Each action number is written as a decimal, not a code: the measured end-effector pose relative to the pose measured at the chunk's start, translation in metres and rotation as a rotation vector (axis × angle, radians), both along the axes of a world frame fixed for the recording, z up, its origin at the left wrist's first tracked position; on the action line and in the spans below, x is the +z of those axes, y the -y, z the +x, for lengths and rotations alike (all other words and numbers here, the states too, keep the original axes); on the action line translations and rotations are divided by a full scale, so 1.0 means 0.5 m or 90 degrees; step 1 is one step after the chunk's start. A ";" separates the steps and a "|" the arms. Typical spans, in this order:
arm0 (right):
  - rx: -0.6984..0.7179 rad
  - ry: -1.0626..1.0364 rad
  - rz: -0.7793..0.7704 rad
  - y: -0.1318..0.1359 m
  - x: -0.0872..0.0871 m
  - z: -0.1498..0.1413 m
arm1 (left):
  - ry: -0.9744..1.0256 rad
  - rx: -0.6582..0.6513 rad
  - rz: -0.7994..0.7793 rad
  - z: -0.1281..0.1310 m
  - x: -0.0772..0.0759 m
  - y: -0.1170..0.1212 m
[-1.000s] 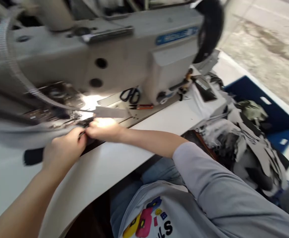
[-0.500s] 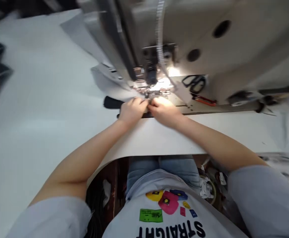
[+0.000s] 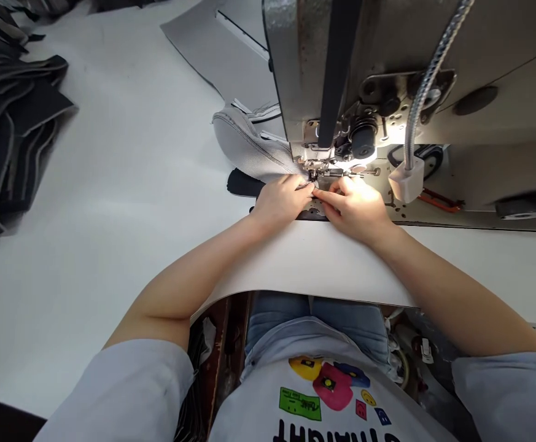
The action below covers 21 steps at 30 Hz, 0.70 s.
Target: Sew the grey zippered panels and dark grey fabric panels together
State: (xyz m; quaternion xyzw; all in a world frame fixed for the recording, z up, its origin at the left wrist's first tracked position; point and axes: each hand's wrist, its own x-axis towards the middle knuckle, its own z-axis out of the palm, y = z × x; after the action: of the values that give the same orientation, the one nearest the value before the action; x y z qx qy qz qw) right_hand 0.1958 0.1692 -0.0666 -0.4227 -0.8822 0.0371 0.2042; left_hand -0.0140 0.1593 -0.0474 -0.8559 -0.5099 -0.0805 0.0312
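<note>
A sewing machine [image 3: 369, 80] stands before me with its lamp lit over the needle area. My left hand [image 3: 282, 199] is closed at the edge of a light grey fabric piece [image 3: 253, 144], just in front of the presser foot [image 3: 312, 175]. A black fabric strip [image 3: 244, 183] sticks out to the left from beneath that hand. My right hand [image 3: 357, 205] is closed too, its fingertips meeting the left hand's at the fabric edge beside the foot. The fingers partly hide the cloth between them.
A stack of dark fabric pieces [image 3: 14, 141] lies at the far left of the white table [image 3: 111, 202]. Black-handled scissors [image 3: 431, 161] and an orange-red tool [image 3: 440, 201] lie on the machine bed to the right. A white block on a braided flexible tube [image 3: 427, 92] hangs near my right hand.
My view has shifted left, so the machine and hands appear farther right, and the picture is sharper. Both hands remain at the presser foot; more of the grey fabric shows behind them.
</note>
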 end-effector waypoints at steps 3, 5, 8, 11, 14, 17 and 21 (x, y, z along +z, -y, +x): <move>-0.030 0.022 -0.003 0.005 0.006 -0.006 | 0.023 -0.003 -0.017 -0.009 -0.001 0.001; -0.037 0.030 -0.024 0.007 0.009 -0.008 | 0.028 -0.007 -0.015 -0.013 -0.003 0.001; -0.055 0.044 -0.059 0.005 0.011 -0.011 | 0.030 -0.013 -0.004 -0.013 -0.007 -0.003; -0.075 0.053 -0.064 0.002 0.010 -0.016 | 0.041 -0.014 0.009 -0.009 -0.008 -0.017; -0.075 0.060 -0.046 0.001 0.008 -0.020 | 0.052 0.008 0.001 -0.007 -0.006 -0.037; -0.073 0.067 -0.040 0.003 0.008 -0.021 | 0.060 0.036 -0.027 -0.007 -0.004 -0.053; -0.085 0.068 -0.043 0.005 0.009 -0.021 | 0.077 0.045 -0.038 -0.004 -0.008 -0.062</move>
State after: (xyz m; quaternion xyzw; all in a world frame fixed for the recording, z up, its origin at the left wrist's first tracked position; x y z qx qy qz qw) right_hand 0.1854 0.1665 -0.0620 -0.4882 -0.8601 0.0306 0.1447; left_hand -0.0163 0.1901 -0.0516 -0.8313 -0.5431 -0.1159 -0.0224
